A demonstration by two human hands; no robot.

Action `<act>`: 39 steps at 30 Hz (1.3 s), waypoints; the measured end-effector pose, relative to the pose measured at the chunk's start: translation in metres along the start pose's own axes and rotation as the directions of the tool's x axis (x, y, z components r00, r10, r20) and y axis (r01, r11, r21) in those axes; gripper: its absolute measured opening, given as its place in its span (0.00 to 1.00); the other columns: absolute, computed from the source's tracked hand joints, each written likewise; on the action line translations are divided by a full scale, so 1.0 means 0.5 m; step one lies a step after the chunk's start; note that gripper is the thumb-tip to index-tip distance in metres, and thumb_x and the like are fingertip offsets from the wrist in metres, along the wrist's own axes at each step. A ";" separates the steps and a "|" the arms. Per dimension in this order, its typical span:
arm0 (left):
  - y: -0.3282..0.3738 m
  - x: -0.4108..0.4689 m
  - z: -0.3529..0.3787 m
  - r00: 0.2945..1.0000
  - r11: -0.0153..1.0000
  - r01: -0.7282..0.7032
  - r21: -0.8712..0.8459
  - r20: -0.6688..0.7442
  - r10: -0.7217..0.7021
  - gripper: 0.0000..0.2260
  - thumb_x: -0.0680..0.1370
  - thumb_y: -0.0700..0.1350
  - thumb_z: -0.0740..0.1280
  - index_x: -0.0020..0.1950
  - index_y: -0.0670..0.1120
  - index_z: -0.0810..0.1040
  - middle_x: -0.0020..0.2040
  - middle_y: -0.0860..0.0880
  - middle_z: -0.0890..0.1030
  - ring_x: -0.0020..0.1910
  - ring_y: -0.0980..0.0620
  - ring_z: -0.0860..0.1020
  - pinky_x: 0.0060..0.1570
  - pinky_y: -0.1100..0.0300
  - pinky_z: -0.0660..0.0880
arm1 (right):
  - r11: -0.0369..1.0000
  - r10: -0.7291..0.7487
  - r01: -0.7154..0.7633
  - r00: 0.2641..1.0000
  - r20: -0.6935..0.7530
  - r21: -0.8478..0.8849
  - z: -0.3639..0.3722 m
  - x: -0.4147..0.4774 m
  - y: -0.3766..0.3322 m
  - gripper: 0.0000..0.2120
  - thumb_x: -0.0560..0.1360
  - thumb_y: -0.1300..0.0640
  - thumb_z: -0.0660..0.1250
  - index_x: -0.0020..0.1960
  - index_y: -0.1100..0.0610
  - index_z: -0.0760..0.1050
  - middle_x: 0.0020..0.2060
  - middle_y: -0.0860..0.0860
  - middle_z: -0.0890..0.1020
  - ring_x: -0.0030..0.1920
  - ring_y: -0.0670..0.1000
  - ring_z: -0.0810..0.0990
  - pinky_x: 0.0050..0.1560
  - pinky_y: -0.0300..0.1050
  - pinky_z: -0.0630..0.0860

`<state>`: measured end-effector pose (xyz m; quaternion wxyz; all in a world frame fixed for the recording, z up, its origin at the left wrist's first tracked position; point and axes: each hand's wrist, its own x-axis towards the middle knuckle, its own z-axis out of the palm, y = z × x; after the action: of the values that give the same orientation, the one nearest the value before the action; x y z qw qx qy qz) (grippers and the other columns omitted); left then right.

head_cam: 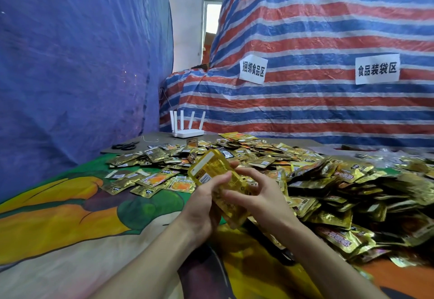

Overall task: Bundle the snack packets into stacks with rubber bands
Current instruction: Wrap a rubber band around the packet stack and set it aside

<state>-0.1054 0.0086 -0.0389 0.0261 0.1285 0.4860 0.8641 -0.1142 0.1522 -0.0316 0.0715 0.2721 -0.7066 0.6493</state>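
Left hand (203, 207): fingers curled round a stack of packets (217, 176), raised above the cloth (70, 228).
Right hand (260, 195): fingers pinch the same stack; no rubber band visible.
Loose packets (340, 188): big heap at right, unbundled; most work seemingly remains.

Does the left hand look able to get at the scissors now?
Probably not yet: the left hand and right hand both grip the packet stack, and the scissors lie far back.
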 end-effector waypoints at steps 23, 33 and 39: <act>-0.028 0.009 -0.010 0.972 0.920 -0.086 0.382 -0.171 0.162 0.16 0.65 0.43 0.72 0.53 0.44 0.80 0.35 0.48 0.79 0.29 0.52 0.74 0.31 0.61 0.67 | 0.328 0.011 -0.502 0.849 -0.528 -0.800 -0.106 -0.003 -0.019 0.28 0.76 0.39 0.66 0.72 0.49 0.72 0.61 0.59 0.75 0.61 0.60 0.70 0.60 0.52 0.69; -0.002 0.045 -0.034 0.927 0.282 -0.061 0.958 -0.051 0.373 0.08 0.75 0.39 0.67 0.47 0.52 0.78 0.47 0.53 0.78 0.45 0.51 0.76 0.45 0.56 0.74 | 0.242 -0.130 -0.406 0.887 -0.444 -0.881 -0.055 0.000 -0.062 0.25 0.76 0.41 0.66 0.69 0.51 0.74 0.64 0.59 0.74 0.66 0.61 0.67 0.63 0.57 0.65; 0.114 0.098 -0.193 0.965 -0.362 0.225 0.905 -0.154 0.213 0.16 0.75 0.46 0.68 0.63 0.54 0.74 0.65 0.50 0.72 0.69 0.47 0.67 0.72 0.46 0.61 | 0.214 0.017 -0.078 0.997 -0.076 -0.974 0.033 0.079 -0.067 0.28 0.74 0.36 0.67 0.69 0.48 0.71 0.61 0.52 0.77 0.64 0.55 0.72 0.66 0.55 0.67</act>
<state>-0.1719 -0.0933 -0.0287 -0.1516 -0.0251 0.9840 0.0903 -0.1273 0.1247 0.0135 0.2234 0.1299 -0.9634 0.0717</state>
